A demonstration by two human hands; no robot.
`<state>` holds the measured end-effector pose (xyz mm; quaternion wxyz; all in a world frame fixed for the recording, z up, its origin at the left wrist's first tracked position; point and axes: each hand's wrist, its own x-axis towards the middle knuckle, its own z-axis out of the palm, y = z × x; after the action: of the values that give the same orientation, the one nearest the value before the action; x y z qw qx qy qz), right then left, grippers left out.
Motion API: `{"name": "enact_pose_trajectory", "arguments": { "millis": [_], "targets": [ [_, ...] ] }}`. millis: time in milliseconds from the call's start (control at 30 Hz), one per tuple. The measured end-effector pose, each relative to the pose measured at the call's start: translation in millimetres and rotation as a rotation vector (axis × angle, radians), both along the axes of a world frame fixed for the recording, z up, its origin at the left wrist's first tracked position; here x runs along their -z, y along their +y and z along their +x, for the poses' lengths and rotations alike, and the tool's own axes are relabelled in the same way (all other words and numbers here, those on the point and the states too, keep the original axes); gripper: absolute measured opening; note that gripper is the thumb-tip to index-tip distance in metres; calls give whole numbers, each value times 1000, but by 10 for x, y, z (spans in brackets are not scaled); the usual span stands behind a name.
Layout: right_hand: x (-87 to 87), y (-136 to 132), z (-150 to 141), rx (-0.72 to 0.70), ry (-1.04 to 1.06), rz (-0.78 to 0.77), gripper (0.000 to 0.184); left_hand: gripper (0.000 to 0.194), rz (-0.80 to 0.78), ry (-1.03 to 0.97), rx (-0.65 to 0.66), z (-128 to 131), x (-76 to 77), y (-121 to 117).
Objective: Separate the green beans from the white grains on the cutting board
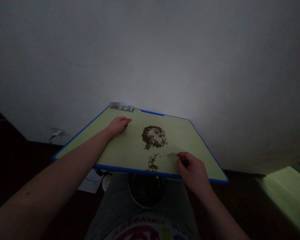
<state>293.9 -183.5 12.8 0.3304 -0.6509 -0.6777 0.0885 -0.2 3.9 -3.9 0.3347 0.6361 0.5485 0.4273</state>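
Note:
My left hand rests on the far left of a pale green cutting board with a blue edge, holding nothing. Near the board's middle, small dark green lentils form a rough ring around a pale pinkish patch. A smaller strip of lentils lies toward the near edge. My right hand sits at the near right of the board, its fingers closed on a small dark object that is mostly hidden. A thin, clear curved piece lies against those fingers.
A foil blister pack lies at the board's far edge, partly blurred. Below the board sit a dark round bowl and white paper. A white wall rises behind, with a plugged-in cable. Another green board lies at right.

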Motion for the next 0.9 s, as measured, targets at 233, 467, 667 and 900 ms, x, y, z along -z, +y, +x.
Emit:
{"name": "enact_pose_trajectory", "arguments": {
  "millis": [233,467,667,900],
  "targets": [
    [25,22,-276,-77,-47,-1,22,39,-15,-32,15,1,-3,-5],
    [42,43,-159,0,-73,-29,21,39,-12,-28,1,8,-14,-13],
    [30,100,201,86,-42,-5,23,39,-12,-14,7,13,-50,-41],
    [8,92,112,-133,35,-68,23,39,-45,-48,1,26,-58,-60]
  ]
}}
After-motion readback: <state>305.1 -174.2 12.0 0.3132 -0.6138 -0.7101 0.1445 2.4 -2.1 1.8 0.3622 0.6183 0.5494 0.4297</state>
